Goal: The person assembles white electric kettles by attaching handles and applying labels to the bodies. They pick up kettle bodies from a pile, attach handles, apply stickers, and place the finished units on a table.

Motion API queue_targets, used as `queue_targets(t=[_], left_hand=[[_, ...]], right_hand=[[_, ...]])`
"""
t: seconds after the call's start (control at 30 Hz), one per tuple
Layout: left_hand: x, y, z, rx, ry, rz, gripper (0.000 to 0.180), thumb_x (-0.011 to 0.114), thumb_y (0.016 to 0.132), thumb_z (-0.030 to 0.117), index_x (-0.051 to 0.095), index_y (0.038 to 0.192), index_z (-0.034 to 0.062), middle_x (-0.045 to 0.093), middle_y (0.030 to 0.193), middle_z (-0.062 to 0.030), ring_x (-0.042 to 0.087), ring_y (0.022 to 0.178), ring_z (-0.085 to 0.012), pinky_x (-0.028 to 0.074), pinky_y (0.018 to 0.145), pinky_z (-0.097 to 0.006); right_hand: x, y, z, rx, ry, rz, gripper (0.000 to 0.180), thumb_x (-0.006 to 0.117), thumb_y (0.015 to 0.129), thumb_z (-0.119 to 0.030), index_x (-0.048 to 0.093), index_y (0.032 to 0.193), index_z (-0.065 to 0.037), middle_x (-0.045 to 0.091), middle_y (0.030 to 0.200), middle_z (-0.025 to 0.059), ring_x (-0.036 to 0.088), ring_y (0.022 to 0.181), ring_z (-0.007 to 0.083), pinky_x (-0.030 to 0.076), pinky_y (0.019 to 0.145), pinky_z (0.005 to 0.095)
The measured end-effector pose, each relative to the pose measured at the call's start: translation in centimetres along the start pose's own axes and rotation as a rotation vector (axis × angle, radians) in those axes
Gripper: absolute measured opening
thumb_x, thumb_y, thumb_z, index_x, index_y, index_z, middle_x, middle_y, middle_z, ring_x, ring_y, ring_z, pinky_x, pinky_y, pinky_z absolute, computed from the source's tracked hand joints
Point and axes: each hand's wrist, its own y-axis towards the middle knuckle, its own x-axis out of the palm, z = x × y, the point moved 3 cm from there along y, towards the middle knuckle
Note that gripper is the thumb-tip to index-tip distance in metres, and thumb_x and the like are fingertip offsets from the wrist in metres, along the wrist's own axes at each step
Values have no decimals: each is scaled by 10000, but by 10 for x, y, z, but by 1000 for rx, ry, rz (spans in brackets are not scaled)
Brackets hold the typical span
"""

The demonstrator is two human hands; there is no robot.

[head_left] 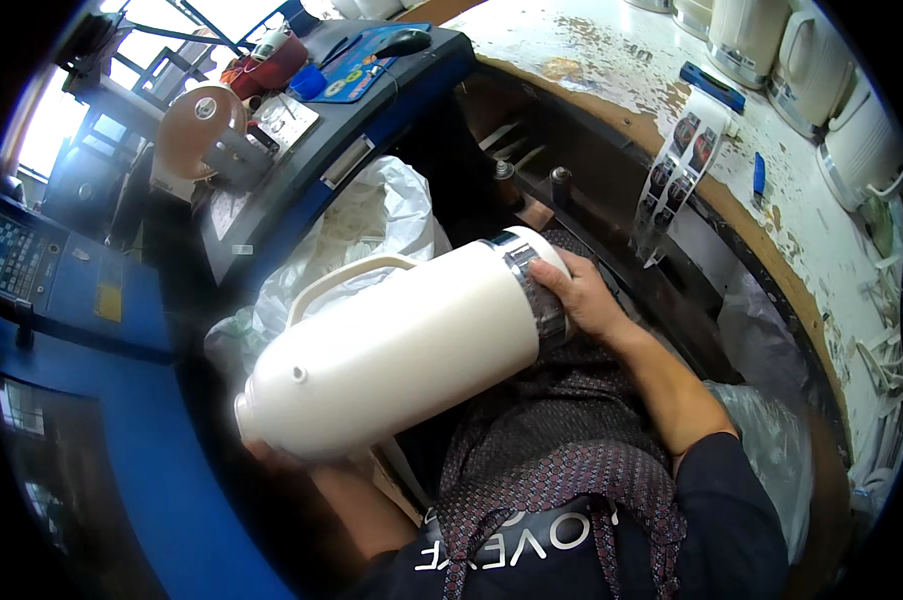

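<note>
White flask (426,345) looks slippery; favour the handle (343,273) between your grips. Right hand (581,297) clasps the base (537,240); how left hand (271,453) closes is hidden.

A large cream-white vacuum flask (421,350) spans the middle of the frame, held at a slant with its long body on its side. The smooth, glossy cylinder runs from the lower left up toward the upper right. At the higher end, right of centre, a shiny silver band (551,322) with dark reflections circles it, edged by a white rim (537,241). The lower end, left of centre, narrows at a rounded shoulder to a short, stepped neck (243,410) pointing left; its opening cannot be seen. A curved, cream handle (356,268) arches along the upper side, and a small round knob (299,374) sits near the shoulder.
</note>
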Motion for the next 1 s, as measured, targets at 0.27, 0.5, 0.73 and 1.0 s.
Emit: queue_targets(t=[0.27,0.5,0.73,1.0], left_hand=[[-107,6,-16,221,825,75,764,383,941,638,440,1410,37,472,1438,-144,486,1264,-340,407,1048,-509],[-35,-4,-37,137,174,4,575,395,1006,465,530,1299,-11,594,1284,-163,590,1121,-269,467,993,-402],[-106,13,-28,-34,255,174,742,327,963,620,430,1436,57,442,1480,-125,444,1311,-344,373,1078,-510],[-51,8,-24,-21,465,413,767,322,946,627,507,1366,13,515,1393,-166,523,1225,-339,432,1028,-475]], right_hand=[[-15,-8,-37,-418,244,152,813,273,963,-701,472,1396,-42,566,1317,145,494,1272,252,341,1106,429],[34,6,-39,-396,176,-165,1012,275,846,-839,254,1529,-92,351,1521,176,344,1394,313,227,1174,458],[7,-8,-32,-761,-155,-22,830,548,876,-663,439,1369,-5,568,1235,154,545,1168,279,408,1013,426],[5,3,-22,-100,-108,196,525,662,895,-434,553,1196,-18,595,1130,203,620,997,287,492,868,397]])
